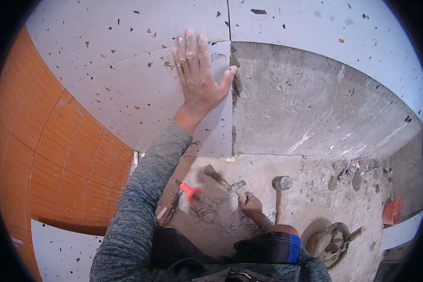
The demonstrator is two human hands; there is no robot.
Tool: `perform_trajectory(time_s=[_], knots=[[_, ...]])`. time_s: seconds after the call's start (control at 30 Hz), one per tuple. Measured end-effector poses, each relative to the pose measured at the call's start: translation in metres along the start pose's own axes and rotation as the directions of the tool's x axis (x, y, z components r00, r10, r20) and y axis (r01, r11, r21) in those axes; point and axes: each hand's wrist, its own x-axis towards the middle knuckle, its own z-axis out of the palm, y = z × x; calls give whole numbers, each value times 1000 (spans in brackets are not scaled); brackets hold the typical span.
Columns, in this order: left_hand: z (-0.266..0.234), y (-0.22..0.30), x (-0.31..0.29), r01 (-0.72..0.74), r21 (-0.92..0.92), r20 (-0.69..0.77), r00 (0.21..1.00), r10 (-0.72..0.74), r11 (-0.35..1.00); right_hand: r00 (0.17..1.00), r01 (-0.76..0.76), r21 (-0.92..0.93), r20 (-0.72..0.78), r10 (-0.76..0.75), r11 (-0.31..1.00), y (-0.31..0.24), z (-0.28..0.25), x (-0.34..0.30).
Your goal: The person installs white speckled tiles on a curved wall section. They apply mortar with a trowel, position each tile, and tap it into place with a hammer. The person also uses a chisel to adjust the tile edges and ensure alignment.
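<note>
My left hand (195, 82) lies flat, fingers spread, on a white speckled tile (141, 98) set low on the wall. Its thumb reaches the tile's right edge, where grey mortar shows. Lower down near the floor, my right hand (252, 207) is closed around the handle of a small hammer (237, 186) with a grey cylindrical head. Just beyond that head a trowel (212, 173) is on the floor, its blade dirty with mortar. A wooden-handled mallet (282, 183) is to the right of my right hand.
Bare grey wall (310, 103) adjoins the tile on the right. Orange tiles (56, 150) cover the left wall. An orange-red handled tool (189, 191) is on the dusty floor near my legs. A mortar bucket (336, 235) stands at right, with a red container (391, 211) beyond it.
</note>
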Motion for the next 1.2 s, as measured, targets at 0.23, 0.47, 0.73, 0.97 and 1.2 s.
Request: perform_trajectory(time_s=[0.23, 0.47, 0.73, 0.97, 1.2], knots=[[4, 2, 1, 46, 82, 16, 999, -48, 996, 991, 87, -122, -87, -98, 989, -12, -33, -5], [11, -5, -4, 17, 34, -14, 1000, -17, 999, 968, 12, -124, 250, 20, 992, -5, -26, 16], [-1, 0, -6, 55, -13, 122, 991, -53, 998, 999, 14, 415, -34, 0, 910, -8, -44, 28], [-11, 0, -7, 108, 21, 160, 981, -110, 994, 800, 499, 613, -598, -53, 612, -29, -228, 112], [-5, -1, -6, 112, 45, 149, 982, -118, 993, 562, 555, 709, -705, -432, -435, -198, -406, 117]])
